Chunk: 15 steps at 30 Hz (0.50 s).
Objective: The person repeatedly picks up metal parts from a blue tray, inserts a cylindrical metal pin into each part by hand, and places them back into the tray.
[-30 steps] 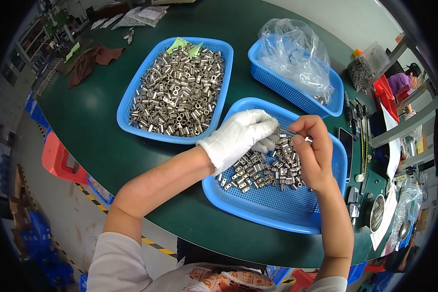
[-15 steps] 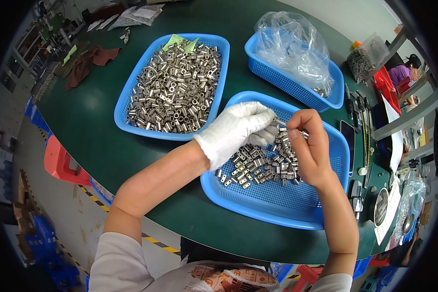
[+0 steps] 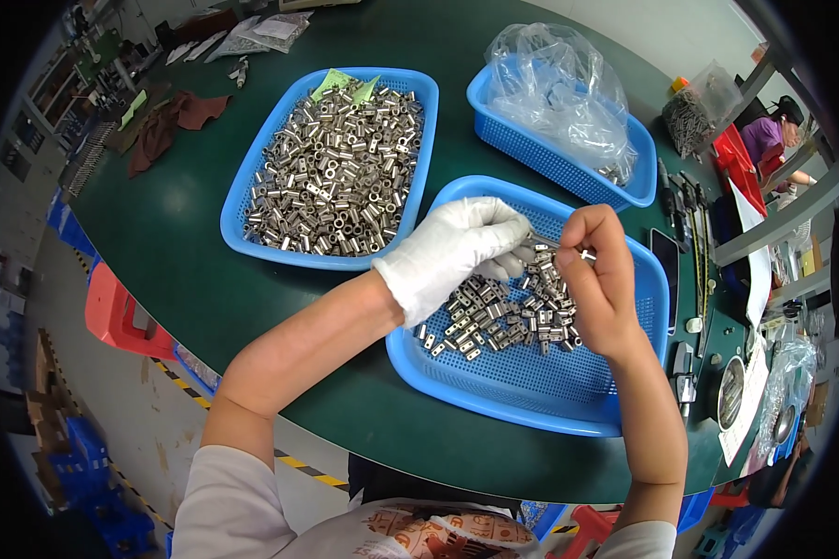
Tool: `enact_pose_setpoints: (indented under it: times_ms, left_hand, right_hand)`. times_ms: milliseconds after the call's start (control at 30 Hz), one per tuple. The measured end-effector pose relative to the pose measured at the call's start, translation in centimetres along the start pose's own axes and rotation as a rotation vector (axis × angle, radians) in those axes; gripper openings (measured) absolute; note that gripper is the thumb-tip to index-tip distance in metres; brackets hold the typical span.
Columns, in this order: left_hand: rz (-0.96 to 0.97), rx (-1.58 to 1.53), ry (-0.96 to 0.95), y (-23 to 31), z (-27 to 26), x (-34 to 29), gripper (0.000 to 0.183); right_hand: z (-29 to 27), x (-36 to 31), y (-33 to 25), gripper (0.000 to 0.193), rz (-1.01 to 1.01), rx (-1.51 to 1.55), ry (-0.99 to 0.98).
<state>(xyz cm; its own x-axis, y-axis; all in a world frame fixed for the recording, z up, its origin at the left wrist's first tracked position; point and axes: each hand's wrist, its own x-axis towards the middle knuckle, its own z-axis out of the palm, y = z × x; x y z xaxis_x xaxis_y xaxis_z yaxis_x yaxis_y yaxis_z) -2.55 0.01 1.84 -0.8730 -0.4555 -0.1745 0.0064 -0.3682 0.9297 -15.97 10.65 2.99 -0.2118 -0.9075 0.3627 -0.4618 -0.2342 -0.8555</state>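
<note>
In a white glove, my left hand (image 3: pixel 471 244) is closed over the near blue basket, thumb and fingers pinched at a small metal part mostly hidden by the fingertips. Facing it, my bare right hand (image 3: pixel 598 279) pinches a thin metal rod (image 3: pixel 542 240) between thumb and forefinger. The rod's other end reaches the gloved fingertips; whether it enters the part cannot be seen. Below both hands, a loose pile of small silver metal sleeves with holes (image 3: pixel 494 317) lies in the near blue basket (image 3: pixel 457 393).
A second blue basket (image 3: pixel 233 210) at left is heaped with similar metal sleeves and green paper slips. Behind, another blue basket (image 3: pixel 522 144) holds a clear plastic bag (image 3: pixel 568 93). A phone (image 3: pixel 663 270), calipers (image 3: pixel 684 377) and slim tools line the right side. Another person sits far right.
My right hand has shifted slightly to the right, and the rod lies a little lower between my hands. My left hand stays nearly still.
</note>
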Motion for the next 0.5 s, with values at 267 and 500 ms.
enact_pose_setpoints:
  times_ms: [267, 500]
  left_hand:
    - [0.03, -0.011, -0.005, -0.2, -0.3, 0.0, 0.021]
    - [0.001, 0.054, -0.083, -0.1, 0.0, -0.2, 0.02]
  right_hand:
    - [0.7, -0.1, 0.0, 0.01, -0.139, -0.145, 0.004]
    - [0.9, 0.0, -0.1, 0.014, -0.12, -0.147, -0.028]
